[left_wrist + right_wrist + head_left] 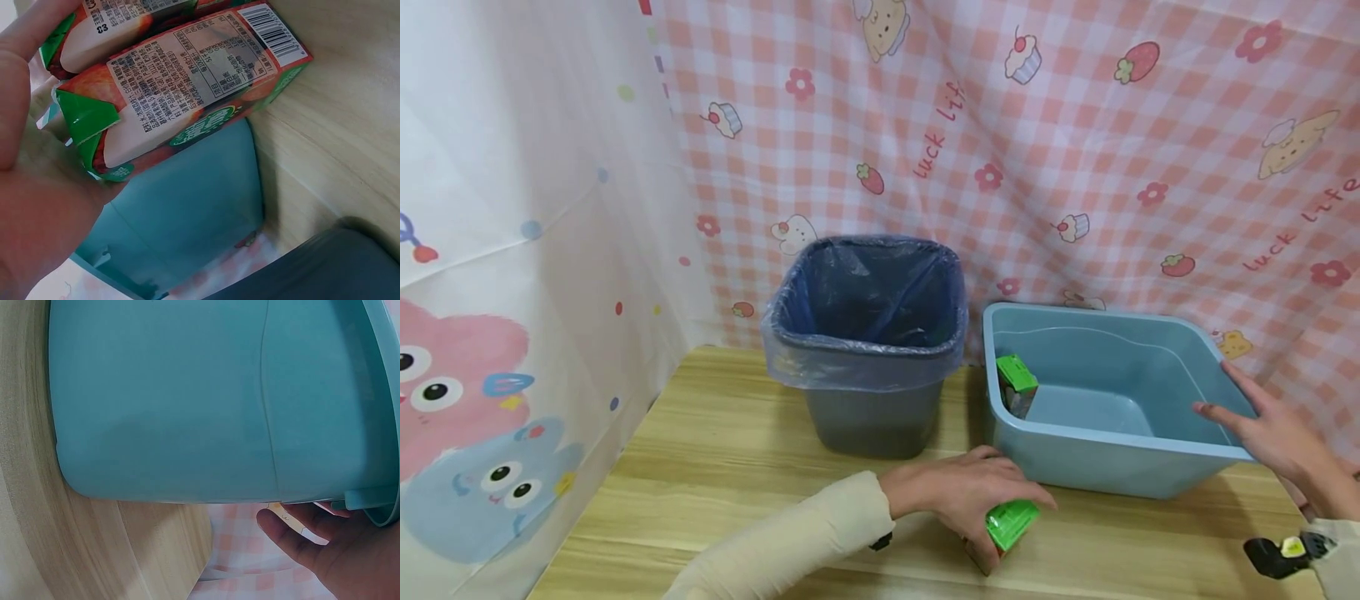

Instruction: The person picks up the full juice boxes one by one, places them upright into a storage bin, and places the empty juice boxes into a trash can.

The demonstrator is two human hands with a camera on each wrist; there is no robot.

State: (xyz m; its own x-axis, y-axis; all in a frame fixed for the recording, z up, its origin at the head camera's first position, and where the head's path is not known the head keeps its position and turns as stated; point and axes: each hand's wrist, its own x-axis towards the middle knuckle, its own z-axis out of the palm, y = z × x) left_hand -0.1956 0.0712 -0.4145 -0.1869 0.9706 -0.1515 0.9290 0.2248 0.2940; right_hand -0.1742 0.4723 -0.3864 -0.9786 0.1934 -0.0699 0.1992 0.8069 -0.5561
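In the head view my left hand (966,492) grips a green-topped juice carton (1011,523) low over the table, in front of the light-blue basin (1120,458). The left wrist view has two red-and-green juice cartons (187,81) side by side against the hand (47,206), printed panels and a barcode showing. Another green-topped carton (1017,375) leans inside the basin at its left end. At the basin's right end, my right hand (1277,425) holds the rim, thumb over the inside. The right wrist view shows this hand (350,550) by the basin's outer wall (162,406).
Left of the basin stands a dark bin (876,417) lined with a translucent blue bag (865,367). Both stand on a wood-grain table (715,467). A pink checked curtain (820,158) hangs behind, and a white printed one (550,208) at the left.
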